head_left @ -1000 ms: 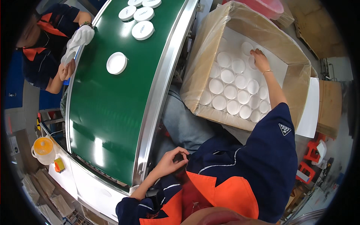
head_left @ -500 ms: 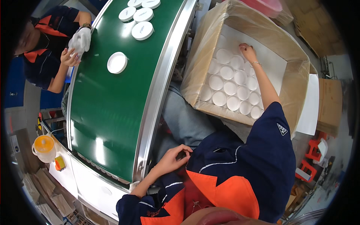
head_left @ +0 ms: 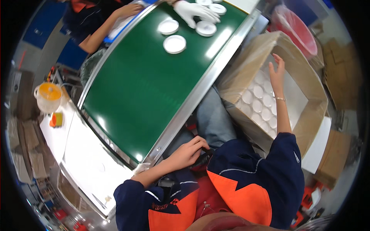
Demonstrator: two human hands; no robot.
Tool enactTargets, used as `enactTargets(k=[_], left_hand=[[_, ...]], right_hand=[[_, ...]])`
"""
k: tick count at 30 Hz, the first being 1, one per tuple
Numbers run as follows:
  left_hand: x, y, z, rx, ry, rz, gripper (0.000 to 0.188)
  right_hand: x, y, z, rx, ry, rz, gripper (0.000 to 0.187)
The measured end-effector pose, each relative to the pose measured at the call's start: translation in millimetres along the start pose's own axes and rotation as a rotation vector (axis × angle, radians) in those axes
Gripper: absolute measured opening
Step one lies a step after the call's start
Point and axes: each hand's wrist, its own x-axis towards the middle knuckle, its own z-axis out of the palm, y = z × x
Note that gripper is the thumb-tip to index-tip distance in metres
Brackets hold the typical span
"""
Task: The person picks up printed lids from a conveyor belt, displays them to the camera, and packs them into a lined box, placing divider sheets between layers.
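Note:
My right hand [head_left: 277,73] is raised over the carton [head_left: 239,104], thumb and fingers apart, holding nothing. Below it in the plastic-lined carton stand rows of round white lids or shallow tubs [head_left: 257,106]. My left hand [head_left: 187,154] rests near my lap, its fingers loosely bent and apart, with nothing seen in it; a dark thing lies just under the fingertips. On the green conveyor belt [head_left: 142,84] lie two white round lids [head_left: 174,44]. A co-worker's white-gloved hand [head_left: 195,13] reaches to a printed white lid [head_left: 206,28] at the far end.
The belt's metal rail [head_left: 192,98] runs between me and the carton. A pink bin [head_left: 296,32] stands behind the carton. At left, a white table [head_left: 88,161] holds a jug with an orange lid [head_left: 50,92]. More cartons [head_left: 333,154] stand at right.
My right hand has lifted off the lids in the carton and opened. The view has turned, so the belt lies more slanted. The co-worker's gloved hand has reached over the belt to the lids.

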Motion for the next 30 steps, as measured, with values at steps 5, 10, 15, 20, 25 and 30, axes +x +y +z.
enactTargets(k=[5,10,15,20,25,30], left_hand=[[-6,-4,1,-0.034,0.153,0.083,0.025],[-11,-5,2,-0.051,0.190,0.136,0.023],[-14,-7,4,-0.025,0.187,0.152,0.019],[-15,-11,4,-0.022,0.173,0.144,0.020],[-12,-14,10,-0.020,0.134,0.149,0.022],[-9,-17,16,0.009,0.149,0.156,0.021]], right_hand=[[22,-159,53,0.146,-0.300,-0.299,0.036],[42,-224,163,0.124,-0.663,-0.618,0.052],[98,-235,247,-0.074,-1.008,-0.647,0.073],[136,-233,277,-0.117,-1.183,-0.578,0.087],[120,-226,285,-0.207,-0.977,-0.652,0.084],[123,-237,284,-0.255,-1.000,-0.643,0.083]])
